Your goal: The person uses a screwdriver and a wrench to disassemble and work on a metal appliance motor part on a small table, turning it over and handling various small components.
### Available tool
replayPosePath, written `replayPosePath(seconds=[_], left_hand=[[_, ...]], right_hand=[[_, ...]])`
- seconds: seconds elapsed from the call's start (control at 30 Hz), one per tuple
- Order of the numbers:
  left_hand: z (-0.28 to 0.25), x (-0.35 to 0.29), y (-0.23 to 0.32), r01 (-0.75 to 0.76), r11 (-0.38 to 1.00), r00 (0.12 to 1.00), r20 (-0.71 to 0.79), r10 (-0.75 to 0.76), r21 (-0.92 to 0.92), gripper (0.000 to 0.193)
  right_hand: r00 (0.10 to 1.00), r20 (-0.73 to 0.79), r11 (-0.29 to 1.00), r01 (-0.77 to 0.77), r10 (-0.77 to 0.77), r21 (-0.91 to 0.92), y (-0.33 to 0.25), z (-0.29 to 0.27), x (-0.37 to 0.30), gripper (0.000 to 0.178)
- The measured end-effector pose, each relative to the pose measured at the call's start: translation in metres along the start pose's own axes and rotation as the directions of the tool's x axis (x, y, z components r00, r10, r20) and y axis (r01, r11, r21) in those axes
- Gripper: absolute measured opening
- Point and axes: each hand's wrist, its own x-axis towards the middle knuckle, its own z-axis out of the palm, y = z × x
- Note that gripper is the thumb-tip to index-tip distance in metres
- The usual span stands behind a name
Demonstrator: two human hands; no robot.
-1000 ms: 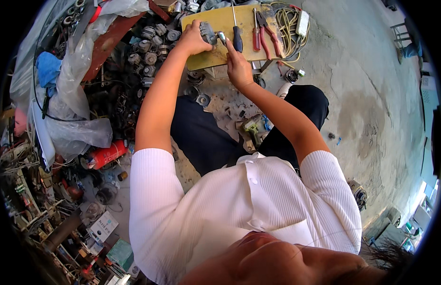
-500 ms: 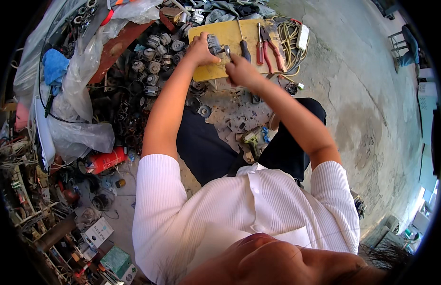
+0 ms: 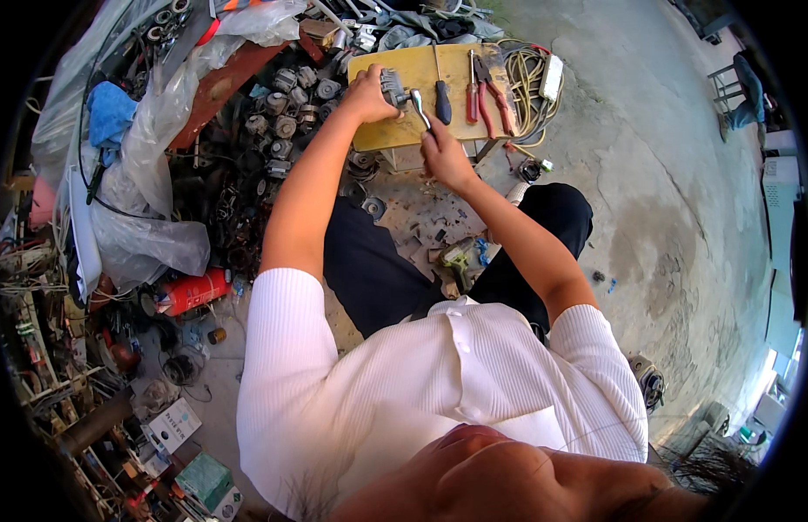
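Head view, and we're right in the thick of it: the left hand (image 3: 367, 97) has its fingers clamped around a grey part (image 3: 392, 84) at the left side of the yellow table (image 3: 382, 133)! Over on the other side, the right hand (image 3: 445, 158) has its fingers curled tight on the handle of a ratchet (image 3: 420, 108), head up by the part's right side; whether it is seated there, I cannot tell from this far up!

How far along? Looks like the middle of the job: part steadied, ratchet brought up to it, and the part looks to be in one piece. No loose bolt that I can make out, so the ratchet work, I'd judge, is unfinished!

Now the count! Two hands, one held part, one ratchet. To the right on the table: two screwdrivers, one blue (image 3: 443, 102) and one red (image 3: 472, 103), and one pair of pliers (image 3: 491, 94). Beside the table, one power strip (image 3: 552, 77) by a tangle of cable (image 3: 522, 83), loops beyond counting. Left of it, a heap of motors (image 3: 283, 127), over half a dozen, too jumbled to number
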Motion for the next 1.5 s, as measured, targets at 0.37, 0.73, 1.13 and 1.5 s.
replayPosePath(seconds=[0.37, 0.73, 1.13, 1.5], left_hand=[[-0.023, 0.001, 0.018, 0.129, 0.932, 0.903, 0.429, 0.03, -0.337, 0.091], [-0.023, 0.041, -0.019, 0.106, 0.965, 0.961, 0.276, -0.036, -0.241, 0.096], [-0.022, -0.016, 0.044, 0.072, 0.908, 0.994, 0.046, -0.099, 0.413, 0.126], [-0.026, -0.009, 0.043, -0.025, 0.905, 0.99, 0.138, -0.038, 0.425, 0.112]], right_hand=[[0.989, -0.136, 0.998, 0.063, -0.065, -0.015, 0.0, -0.069, -0.037, 0.042], [0.981, -0.147, 0.986, 0.113, -0.13, -0.119, 0.01, -0.046, -0.006, 0.044], [0.982, -0.121, 0.986, 0.137, -0.149, -0.097, 0.0, -0.051, 0.022, 0.042], [0.968, 0.185, 0.983, -0.158, 0.172, -0.092, -0.063, -0.076, 0.022, 0.035]])
